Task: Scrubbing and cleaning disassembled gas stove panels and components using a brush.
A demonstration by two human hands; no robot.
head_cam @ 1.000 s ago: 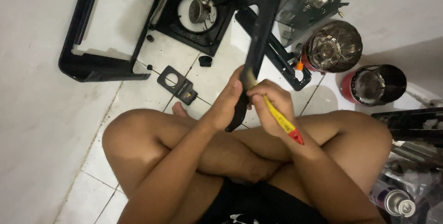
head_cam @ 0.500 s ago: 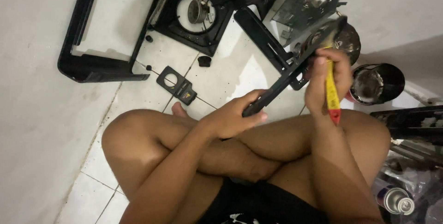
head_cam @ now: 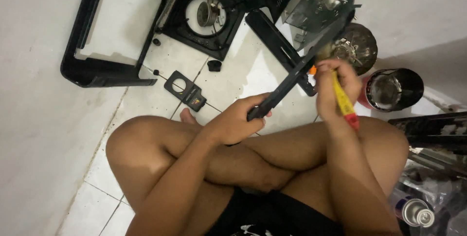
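Head cam looks straight down at you sitting cross-legged on the white tile floor (head_cam: 233,78), and the thing that matters is how that long black strip (head_cam: 296,70) runs. It lies on a diagonal: the low end is down near your knees, and the high end points up and to the right, toward the grey metal housing (head_cam: 316,2).

Your left hand (head_cam: 238,121) is closed around the lower end of the strip, thumb and fingers wrapped on it, so that's the hand that sets the angle. Your right hand (head_cam: 333,85) is further up along the strip, about at its upper half, and it's closed around a yellow-handled brush (head_cam: 344,100) with a red end. The handle hangs down toward your right knee, and the bristle end sits right up against the strip, touching or near enough, hard to call from here.

So the two hands are apart, one at each stretch of the same bar, with the right one nearer the far end. The whole piece is held up off the floor in front of you.

Around it: a black burner tray (head_cam: 204,17) up top, a black frame (head_cam: 97,65) to the left, a small black bracket (head_cam: 185,91) on the tiles, and a red pot (head_cam: 389,90) just right of your brush hand.
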